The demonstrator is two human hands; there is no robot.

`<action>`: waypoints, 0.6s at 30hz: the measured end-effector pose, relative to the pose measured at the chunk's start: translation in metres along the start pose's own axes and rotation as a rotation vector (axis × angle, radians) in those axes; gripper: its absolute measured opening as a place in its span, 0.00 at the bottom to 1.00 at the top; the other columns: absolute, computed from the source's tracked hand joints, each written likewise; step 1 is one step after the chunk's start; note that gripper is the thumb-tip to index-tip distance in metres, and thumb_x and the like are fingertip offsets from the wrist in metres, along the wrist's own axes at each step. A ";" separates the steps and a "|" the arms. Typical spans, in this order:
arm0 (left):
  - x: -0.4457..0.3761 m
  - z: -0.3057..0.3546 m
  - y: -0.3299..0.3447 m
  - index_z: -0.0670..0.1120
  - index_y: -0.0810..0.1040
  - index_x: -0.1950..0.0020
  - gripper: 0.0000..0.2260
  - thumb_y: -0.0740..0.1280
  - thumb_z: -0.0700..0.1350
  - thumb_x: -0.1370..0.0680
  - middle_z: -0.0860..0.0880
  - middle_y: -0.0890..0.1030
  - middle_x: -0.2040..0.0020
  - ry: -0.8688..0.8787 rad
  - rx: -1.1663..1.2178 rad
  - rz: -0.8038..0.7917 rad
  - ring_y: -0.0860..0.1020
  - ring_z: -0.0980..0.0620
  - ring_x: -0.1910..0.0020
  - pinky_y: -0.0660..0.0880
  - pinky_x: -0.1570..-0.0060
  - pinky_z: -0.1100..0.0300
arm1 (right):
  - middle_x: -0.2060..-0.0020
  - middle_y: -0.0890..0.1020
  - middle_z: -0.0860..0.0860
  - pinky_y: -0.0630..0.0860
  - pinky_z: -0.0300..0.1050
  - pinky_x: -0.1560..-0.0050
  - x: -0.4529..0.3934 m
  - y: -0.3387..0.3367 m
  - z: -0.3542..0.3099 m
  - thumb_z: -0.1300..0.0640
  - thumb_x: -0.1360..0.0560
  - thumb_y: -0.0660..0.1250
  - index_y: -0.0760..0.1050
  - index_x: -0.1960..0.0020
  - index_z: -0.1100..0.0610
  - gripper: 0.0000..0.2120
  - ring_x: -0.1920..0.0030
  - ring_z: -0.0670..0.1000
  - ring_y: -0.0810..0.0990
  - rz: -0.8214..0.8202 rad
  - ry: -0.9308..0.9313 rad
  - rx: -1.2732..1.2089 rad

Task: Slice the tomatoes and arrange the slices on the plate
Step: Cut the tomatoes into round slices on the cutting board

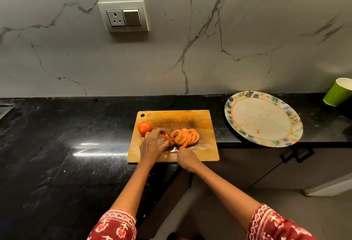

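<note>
while left hand (152, 145) curls on tomato piece (167, 138), right hand (185, 157) grips knife (172, 140); slices (185, 136) centre frame; plate (236, 99) overhangs counter edge (247, 144).

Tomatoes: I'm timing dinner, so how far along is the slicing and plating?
Done: a row of slices lies on the cutting board. In hand: the left hand steadies a tomato piece while the right hand works the knife. Left: one whole tomato, and the plate holds no slices.

One whole tomato (144, 127), one plate (263, 119), one cup (338, 92), two hands.
</note>
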State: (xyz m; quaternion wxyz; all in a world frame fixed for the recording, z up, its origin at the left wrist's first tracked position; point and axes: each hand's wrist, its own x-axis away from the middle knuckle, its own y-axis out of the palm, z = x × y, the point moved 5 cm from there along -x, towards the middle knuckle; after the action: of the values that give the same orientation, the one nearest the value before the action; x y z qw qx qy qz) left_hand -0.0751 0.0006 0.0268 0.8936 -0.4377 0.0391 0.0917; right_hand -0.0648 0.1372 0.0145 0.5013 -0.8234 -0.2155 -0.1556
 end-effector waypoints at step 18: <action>-0.003 0.003 0.007 0.52 0.70 0.45 0.17 0.71 0.48 0.30 0.53 0.70 0.52 -0.082 -0.018 -0.031 0.72 0.50 0.48 0.71 0.52 0.50 | 0.42 0.77 0.58 0.73 0.50 0.44 0.026 0.013 0.026 0.65 0.20 0.53 0.68 0.39 0.62 0.12 0.40 0.58 0.76 0.144 -0.051 0.202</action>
State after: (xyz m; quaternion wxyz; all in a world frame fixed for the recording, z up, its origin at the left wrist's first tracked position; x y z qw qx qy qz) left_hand -0.0797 0.0064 0.0239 0.8917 -0.4423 -0.0053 0.0960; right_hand -0.0349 0.1602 0.0051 0.5861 -0.7857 -0.1830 -0.0754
